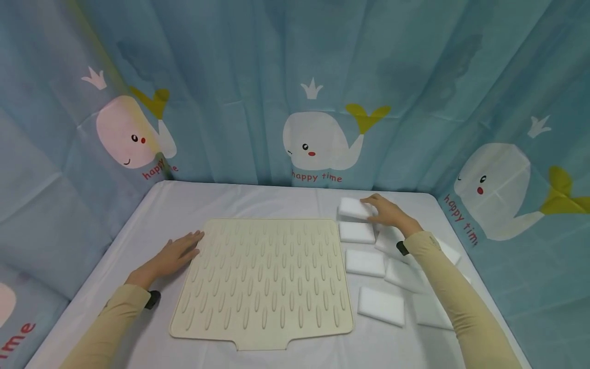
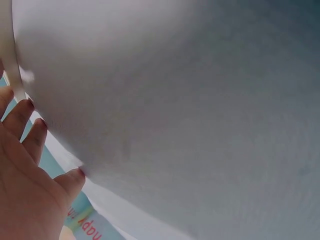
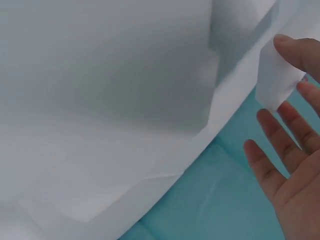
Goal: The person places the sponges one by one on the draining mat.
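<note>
A cream draining mat (image 1: 267, 277) with rows of raised ovals and a spout-like front lip lies flat on the table. My left hand (image 1: 174, 255) rests at its left edge with the fingers extended; the left wrist view shows the same hand (image 2: 35, 175) spread over white cloth. At the far right, my right hand (image 1: 386, 211) pinches a white sponge block (image 1: 354, 208) between thumb and fingers. One end of that sponge (image 3: 275, 80) shows by the thumb in the right wrist view, where the other fingers of the hand (image 3: 300, 165) are extended.
White sponge blocks (image 1: 357, 232) (image 1: 365, 263) (image 1: 380, 306) stand in a column along the mat's right side. Several more blocks (image 1: 404, 275) lie to their right, partly under the right forearm. A blue whale-print curtain (image 1: 230, 128) hangs behind the white-covered table (image 1: 258, 197).
</note>
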### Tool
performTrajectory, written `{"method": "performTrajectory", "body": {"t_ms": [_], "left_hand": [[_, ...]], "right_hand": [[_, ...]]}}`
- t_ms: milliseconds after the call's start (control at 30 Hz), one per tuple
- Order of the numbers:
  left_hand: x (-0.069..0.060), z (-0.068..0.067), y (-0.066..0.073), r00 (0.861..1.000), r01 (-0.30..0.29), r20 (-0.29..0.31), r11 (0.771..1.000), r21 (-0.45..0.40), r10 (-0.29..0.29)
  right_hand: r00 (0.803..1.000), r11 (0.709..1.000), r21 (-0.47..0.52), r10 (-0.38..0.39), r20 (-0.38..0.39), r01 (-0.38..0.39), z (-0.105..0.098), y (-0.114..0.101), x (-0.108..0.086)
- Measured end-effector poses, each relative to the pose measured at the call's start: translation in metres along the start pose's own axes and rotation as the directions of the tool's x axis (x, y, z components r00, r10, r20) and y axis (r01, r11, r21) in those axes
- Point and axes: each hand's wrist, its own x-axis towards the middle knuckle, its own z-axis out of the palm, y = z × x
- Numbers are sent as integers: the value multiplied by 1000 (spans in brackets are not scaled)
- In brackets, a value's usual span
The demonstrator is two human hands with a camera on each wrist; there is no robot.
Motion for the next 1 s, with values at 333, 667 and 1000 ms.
{"method": "performTrajectory", "body": {"t_ms": [333, 667, 1000], "left_hand": [[1, 0, 1, 999, 28, 25, 999, -16, -28], [2, 3, -1, 1000, 25, 15, 999, -34, -25], [3, 6, -7, 1000, 16, 27, 998, -58, -15]], "right_hand": [[999, 999, -11, -48, 1, 48, 3, -22, 9], [994, 993, -50, -109, 15, 110, 9, -47, 14], [989, 987, -76, -140, 51, 143, 14, -68, 17]]}}
